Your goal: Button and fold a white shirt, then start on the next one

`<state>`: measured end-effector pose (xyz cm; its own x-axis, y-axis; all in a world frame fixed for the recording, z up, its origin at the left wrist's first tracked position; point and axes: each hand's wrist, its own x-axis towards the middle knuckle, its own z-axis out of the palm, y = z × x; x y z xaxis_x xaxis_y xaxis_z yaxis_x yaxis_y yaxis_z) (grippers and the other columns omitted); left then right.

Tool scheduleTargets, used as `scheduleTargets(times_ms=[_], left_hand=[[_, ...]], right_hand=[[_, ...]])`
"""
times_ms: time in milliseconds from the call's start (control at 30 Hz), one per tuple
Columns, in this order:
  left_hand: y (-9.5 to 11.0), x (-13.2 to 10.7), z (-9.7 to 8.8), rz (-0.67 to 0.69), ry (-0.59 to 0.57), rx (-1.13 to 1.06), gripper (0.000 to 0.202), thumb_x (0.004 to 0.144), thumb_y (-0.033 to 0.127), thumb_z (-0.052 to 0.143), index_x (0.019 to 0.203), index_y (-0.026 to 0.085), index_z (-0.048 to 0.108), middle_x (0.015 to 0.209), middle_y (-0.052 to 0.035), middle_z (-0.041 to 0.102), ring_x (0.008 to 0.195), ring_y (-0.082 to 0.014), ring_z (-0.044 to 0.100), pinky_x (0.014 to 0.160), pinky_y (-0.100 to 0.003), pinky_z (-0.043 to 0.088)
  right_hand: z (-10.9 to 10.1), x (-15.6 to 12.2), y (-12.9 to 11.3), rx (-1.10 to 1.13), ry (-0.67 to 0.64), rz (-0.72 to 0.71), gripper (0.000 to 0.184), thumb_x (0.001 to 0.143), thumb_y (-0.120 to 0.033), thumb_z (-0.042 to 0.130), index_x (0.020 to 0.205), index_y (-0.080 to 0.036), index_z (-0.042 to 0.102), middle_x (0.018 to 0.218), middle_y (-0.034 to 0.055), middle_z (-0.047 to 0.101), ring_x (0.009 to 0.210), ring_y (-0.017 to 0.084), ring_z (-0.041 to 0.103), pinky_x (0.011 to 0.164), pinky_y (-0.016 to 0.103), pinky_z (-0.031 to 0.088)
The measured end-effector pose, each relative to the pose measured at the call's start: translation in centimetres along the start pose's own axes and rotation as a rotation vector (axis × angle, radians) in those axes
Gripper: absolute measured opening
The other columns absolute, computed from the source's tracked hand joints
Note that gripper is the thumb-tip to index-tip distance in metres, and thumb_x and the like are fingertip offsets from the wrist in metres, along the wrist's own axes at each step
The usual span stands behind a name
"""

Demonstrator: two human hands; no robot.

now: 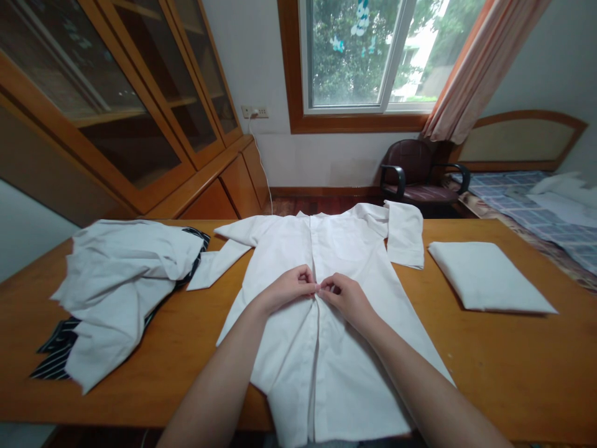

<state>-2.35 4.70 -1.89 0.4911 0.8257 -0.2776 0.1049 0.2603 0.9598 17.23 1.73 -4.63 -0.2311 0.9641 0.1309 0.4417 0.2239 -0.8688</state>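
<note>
A white short-sleeved shirt [354,348] lies front up on the wooden table [513,361], collar at the far side, hem hanging over the near edge. My left hand [289,287] and my right hand [342,295] meet at the shirt's front placket, about halfway down. Both pinch the placket edges with closed fingers, fingertips touching each other. The button itself is too small to make out.
A loose heap of white and dark striped clothes [116,280] lies on the table's left part. A neatly folded white garment [487,277] rests at the right. Beyond the table stand a dark armchair [420,177], a bed [536,199] and a glass-fronted wooden cabinet [140,112].
</note>
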Motion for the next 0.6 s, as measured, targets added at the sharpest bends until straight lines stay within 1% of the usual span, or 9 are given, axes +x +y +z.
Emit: scheduleTargets(times_ms=[167, 300, 500, 600], left_hand=[[0.29, -0.23, 0.02, 0.002, -0.004, 0.106, 0.024, 0.073, 0.032, 0.078, 0.077, 0.015, 0.061, 0.069, 0.0032, 0.057, 0.063, -0.0085, 0.051, 0.058, -0.020, 0.036], [0.56, -0.34, 0.17, -0.010, -0.001, 0.122, 0.020, 0.073, 0.030, 0.075, 0.077, 0.015, 0.062, 0.068, 0.0032, 0.057, 0.061, -0.0085, 0.049, 0.056, -0.020, 0.033], [0.22, -0.16, 0.19, -0.009, 0.020, 0.120, 0.015, 0.071, 0.024, 0.071, 0.078, 0.016, 0.061, 0.067, 0.0023, 0.061, 0.064, -0.0112, 0.056, 0.060, -0.022, 0.039], [-0.01, -0.06, 0.15, -0.008, 0.015, 0.108, 0.016, 0.072, 0.025, 0.072, 0.079, 0.016, 0.060, 0.069, 0.0023, 0.062, 0.066, -0.0118, 0.058, 0.062, -0.022, 0.041]], right_hand=[[0.11, 0.05, 0.18, -0.021, 0.000, -0.012, 0.007, 0.084, -0.027, 0.072, 0.085, -0.021, 0.071, 0.079, 0.0003, 0.068, 0.070, 0.014, 0.060, 0.067, 0.025, 0.045], [0.19, 0.00, 0.40, -0.022, 0.003, -0.018, 0.007, 0.084, -0.028, 0.071, 0.086, -0.021, 0.070, 0.080, 0.0000, 0.067, 0.071, 0.015, 0.060, 0.068, 0.025, 0.046], [0.26, 0.02, 0.64, -0.033, 0.009, -0.038, 0.006, 0.082, -0.024, 0.072, 0.087, -0.021, 0.069, 0.081, -0.0003, 0.067, 0.072, 0.014, 0.060, 0.070, 0.026, 0.046], [0.26, 0.01, 0.54, -0.038, 0.007, -0.032, 0.007, 0.082, -0.024, 0.072, 0.087, -0.021, 0.069, 0.081, -0.0002, 0.067, 0.072, 0.014, 0.060, 0.070, 0.026, 0.046]])
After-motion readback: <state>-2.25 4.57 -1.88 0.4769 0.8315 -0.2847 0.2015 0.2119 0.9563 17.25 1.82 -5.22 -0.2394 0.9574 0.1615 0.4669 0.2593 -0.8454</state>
